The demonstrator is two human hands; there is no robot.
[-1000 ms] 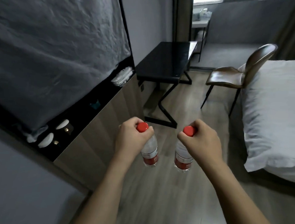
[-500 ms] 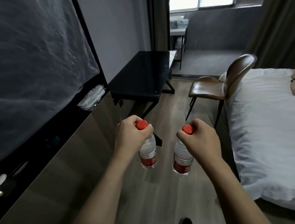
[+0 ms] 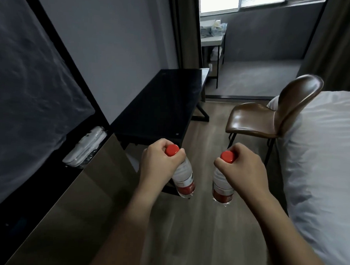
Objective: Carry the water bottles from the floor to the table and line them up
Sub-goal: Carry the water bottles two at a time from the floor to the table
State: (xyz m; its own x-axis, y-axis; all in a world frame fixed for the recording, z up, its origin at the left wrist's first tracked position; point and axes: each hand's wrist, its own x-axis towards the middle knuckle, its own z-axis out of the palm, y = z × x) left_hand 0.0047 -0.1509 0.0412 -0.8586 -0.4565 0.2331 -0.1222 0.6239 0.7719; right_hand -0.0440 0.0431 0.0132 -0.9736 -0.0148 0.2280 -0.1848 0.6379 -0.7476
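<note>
Two bottles (image 3: 185, 179) (image 3: 222, 184), one per hand (image 3: 158, 165) (image 3: 246, 173), above floor (image 3: 205, 234).

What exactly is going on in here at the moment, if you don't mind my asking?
A person is carrying two water bottles, one in each hand, gripped near their red caps. The left hand holds the left bottle and the right hand holds the right bottle, both hanging above the wooden floor. The black table lies just ahead; neither bottle is on it yet. A brown chair stands beside the bed.
</note>
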